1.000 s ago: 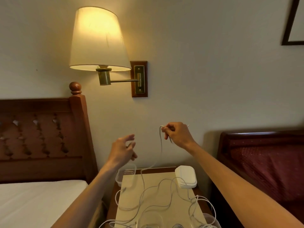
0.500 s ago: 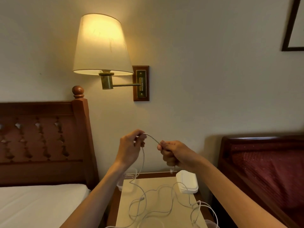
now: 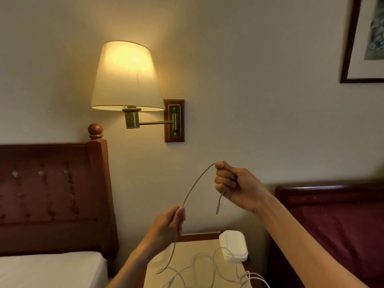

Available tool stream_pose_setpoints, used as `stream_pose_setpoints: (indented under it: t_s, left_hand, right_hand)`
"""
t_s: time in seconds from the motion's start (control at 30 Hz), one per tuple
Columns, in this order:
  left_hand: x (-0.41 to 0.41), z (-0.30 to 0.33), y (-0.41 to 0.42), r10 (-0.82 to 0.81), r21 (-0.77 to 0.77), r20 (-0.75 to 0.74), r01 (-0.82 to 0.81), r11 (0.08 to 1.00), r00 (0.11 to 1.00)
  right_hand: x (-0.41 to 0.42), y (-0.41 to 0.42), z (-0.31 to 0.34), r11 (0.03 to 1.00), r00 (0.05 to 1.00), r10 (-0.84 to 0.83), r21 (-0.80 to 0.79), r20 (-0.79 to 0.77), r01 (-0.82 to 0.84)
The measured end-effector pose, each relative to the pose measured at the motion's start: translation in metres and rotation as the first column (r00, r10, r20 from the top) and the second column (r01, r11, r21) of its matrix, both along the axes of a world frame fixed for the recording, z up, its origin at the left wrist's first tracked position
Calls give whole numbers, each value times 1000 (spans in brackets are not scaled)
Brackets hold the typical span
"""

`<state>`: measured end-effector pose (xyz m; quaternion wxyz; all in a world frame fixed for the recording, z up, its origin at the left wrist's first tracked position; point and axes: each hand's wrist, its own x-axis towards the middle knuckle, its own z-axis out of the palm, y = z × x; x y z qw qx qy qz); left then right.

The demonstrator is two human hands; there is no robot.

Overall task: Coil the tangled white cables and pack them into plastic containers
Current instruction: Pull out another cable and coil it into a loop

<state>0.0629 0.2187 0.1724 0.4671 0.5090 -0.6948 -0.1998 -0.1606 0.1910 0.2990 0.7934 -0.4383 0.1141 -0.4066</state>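
A thin white cable (image 3: 196, 182) arcs in the air between my two hands. My right hand (image 3: 234, 183) grips it in a fist near one end, and the short plug end dangles below that fist. My left hand (image 3: 169, 225) pinches the cable lower down, to the left. From there the cable drops to the nightstand (image 3: 187, 256), where more white cables (image 3: 207, 269) lie tangled. A stack of white plastic container lids (image 3: 233, 248) sits at the nightstand's back right. No container body shows in this view.
A lit wall lamp (image 3: 126, 77) hangs above and left of my hands. A wooden headboard (image 3: 52, 194) and a white bed (image 3: 49, 269) are on the left. A dark red bed (image 3: 342, 225) is on the right. A framed picture (image 3: 365, 42) hangs at top right.
My left hand has slid down the cable, away from my right hand, which rose a little. The stretch of cable between them is longer. The view has tilted up.
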Motion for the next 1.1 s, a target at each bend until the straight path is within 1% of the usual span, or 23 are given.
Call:
stream_pose_setpoints:
  t_s: [0.03,0.1,0.17,0.23,0.27,0.3,0.33,0.37,0.43,0.5,0.53,0.57,0.63,0.7,0.8,0.87,0.93,1.0,1.1]
  left_hand:
    - [-1,-4,0,-8,44,9,8,999,1000]
    - [3,-7,2,-12,77,92,5,997,996]
    - [3,2,8,-44,151,173,17,988,984]
    - [-6,26,18,-156,277,332,62,959,930]
    - [-13,40,22,-219,330,405,81,940,888]
    - [-20,56,26,-274,355,443,114,928,854]
    - [-26,72,30,-317,348,452,163,923,834]
    - [-30,87,33,-342,309,450,216,926,825]
    - [-33,112,34,-354,192,430,299,935,830]
    - [-31,129,30,-330,60,422,337,939,844]
    - [-29,135,28,-294,-16,428,333,943,854]
    - [-27,140,25,-246,-101,430,316,943,869]
    - [-25,143,18,-151,-257,412,274,927,899]
    - [-22,142,13,-64,-386,387,224,895,920]
    - [-18,139,6,60,-514,307,112,851,950]
    - [-18,138,3,96,-546,268,69,835,959]
    - [-22,139,1,101,-553,221,40,832,970]
    - [-27,139,1,92,-544,174,17,839,980]
    - [-31,133,1,25,-480,110,31,877,994]
  right_hand:
    - [-2,-4,4,999,999,-42,10,26,42]
    - [-7,-9,13,992,990,-129,12,61,128]
    - [-11,-15,20,980,979,-196,-19,51,198]
    - [-9,-19,19,964,969,-243,-123,-48,236]
    - [-4,-19,16,943,949,-287,-213,-128,256]
    - [1,-19,12,912,919,-340,-306,-199,272]
    - [6,-18,8,881,888,-386,-385,-251,274]
    - [11,-16,4,857,864,-415,-442,-287,265]
    - [17,-12,0,807,815,-461,-547,-350,221]
    - [21,-9,-3,732,748,-527,-663,-404,157]
    - [23,-7,-5,706,733,-538,-697,-416,123]
    - [24,-5,-7,703,739,-525,-705,-422,97]
    - [27,-1,-10,725,776,-475,-684,-415,78]
    - [28,4,-12,785,838,-383,-615,-389,73]
    - [27,12,-14,907,953,-130,-422,-274,2]
    - [24,16,-14,934,983,4,-351,-182,-68]
    - [22,18,-10,939,991,107,-318,-86,-129]
    - [19,18,-5,948,991,135,-287,-26,-137]
    - [13,20,5,963,990,144,-228,-8,-142]
